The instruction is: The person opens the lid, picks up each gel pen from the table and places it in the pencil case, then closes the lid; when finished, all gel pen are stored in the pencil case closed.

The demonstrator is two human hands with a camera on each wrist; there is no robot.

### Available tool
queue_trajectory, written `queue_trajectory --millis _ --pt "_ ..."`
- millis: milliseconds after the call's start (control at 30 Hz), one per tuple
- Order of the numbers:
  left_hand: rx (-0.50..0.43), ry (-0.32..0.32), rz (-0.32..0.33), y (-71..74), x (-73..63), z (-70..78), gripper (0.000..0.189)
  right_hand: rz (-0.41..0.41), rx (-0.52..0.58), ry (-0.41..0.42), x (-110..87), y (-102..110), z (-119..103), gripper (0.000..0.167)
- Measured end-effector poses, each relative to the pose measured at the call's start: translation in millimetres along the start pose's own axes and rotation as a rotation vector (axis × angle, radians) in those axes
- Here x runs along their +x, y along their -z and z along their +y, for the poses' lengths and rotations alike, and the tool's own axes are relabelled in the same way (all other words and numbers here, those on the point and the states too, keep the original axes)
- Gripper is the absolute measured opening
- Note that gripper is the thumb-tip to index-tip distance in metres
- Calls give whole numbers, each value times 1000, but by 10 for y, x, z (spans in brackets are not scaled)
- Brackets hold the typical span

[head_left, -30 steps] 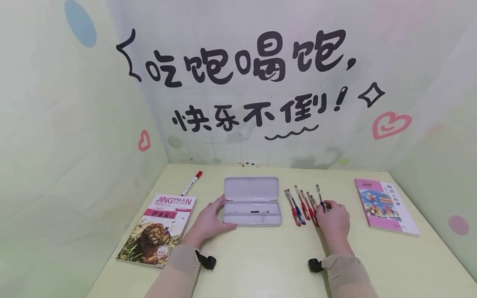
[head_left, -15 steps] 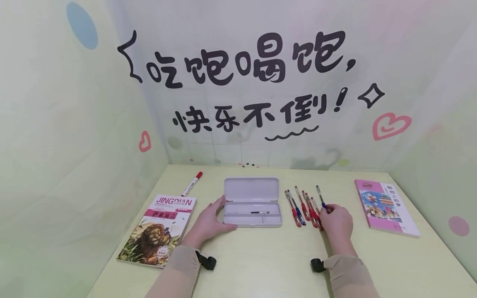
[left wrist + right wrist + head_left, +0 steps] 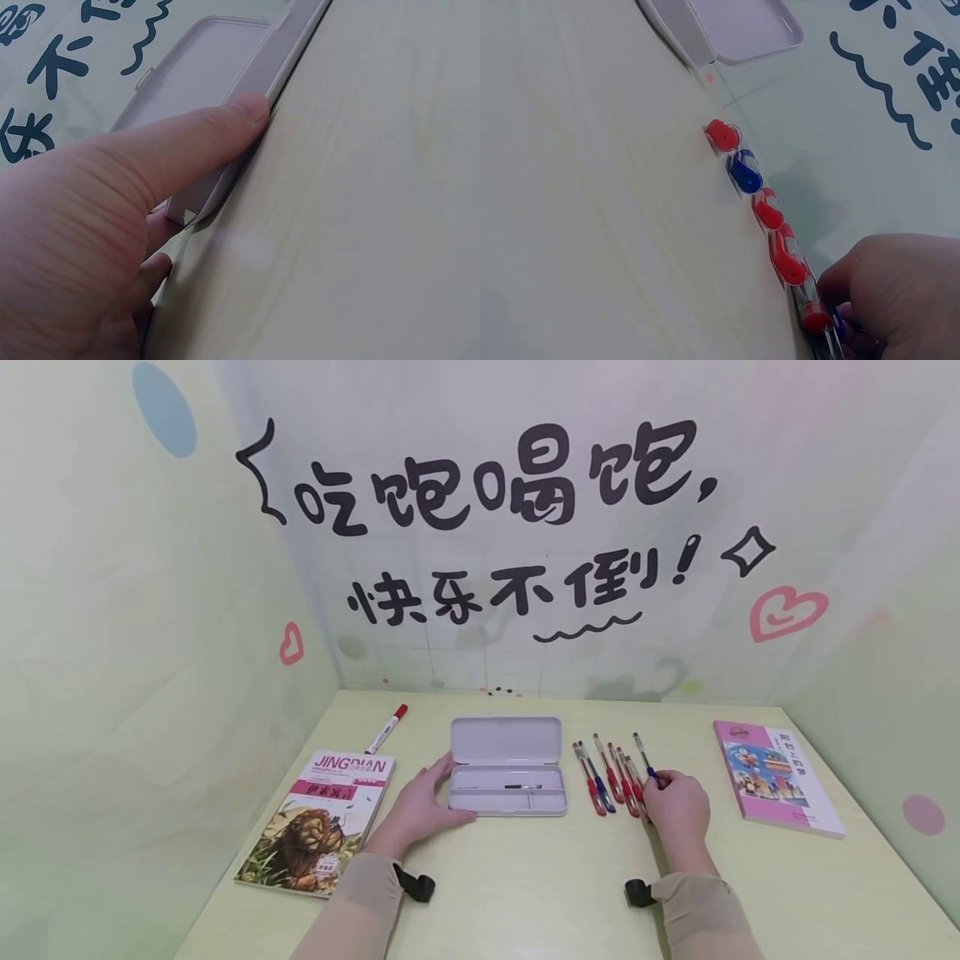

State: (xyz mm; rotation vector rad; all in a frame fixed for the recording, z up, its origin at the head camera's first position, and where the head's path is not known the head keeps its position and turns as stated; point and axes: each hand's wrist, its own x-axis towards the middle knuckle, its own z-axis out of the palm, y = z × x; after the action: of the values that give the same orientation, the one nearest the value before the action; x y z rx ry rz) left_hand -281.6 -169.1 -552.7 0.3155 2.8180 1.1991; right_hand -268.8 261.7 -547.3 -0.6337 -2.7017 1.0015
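My right hand (image 3: 681,814) pinches the blue pen (image 3: 642,753), presumably light, stiff, slick: hold at the blue section (image 3: 651,772). My left hand (image 3: 416,812) grips the pencil case (image 3: 506,741).

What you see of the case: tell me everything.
The case is pale lilac, smooth and rounded at the corners; plastic or painted metal, I can't tell. Its lid is open at the back. Thin walls divide the base into a long rear compartment, where a pen lies, and two front ones. It rests on the table, and the left hand holds its left end, thumb on the front wall.
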Motion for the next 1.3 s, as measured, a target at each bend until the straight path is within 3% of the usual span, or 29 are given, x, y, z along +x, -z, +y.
queue_trajectory --millis 300,733,1133,1300 --pt "1 -1 -2 10 -6 19 124 4 16 -1 -7 -2 -20 40" --pt "2 0 -5 4 -2 28 124 75 79 34 -25 -23 -71 42" --pt "14 3 1 9 5 -15 125 182 167 263 -227 -110 -509 35" --pt "14 -6 -4 -3 15 -17 125 246 188 422 -333 -199 -665 27"
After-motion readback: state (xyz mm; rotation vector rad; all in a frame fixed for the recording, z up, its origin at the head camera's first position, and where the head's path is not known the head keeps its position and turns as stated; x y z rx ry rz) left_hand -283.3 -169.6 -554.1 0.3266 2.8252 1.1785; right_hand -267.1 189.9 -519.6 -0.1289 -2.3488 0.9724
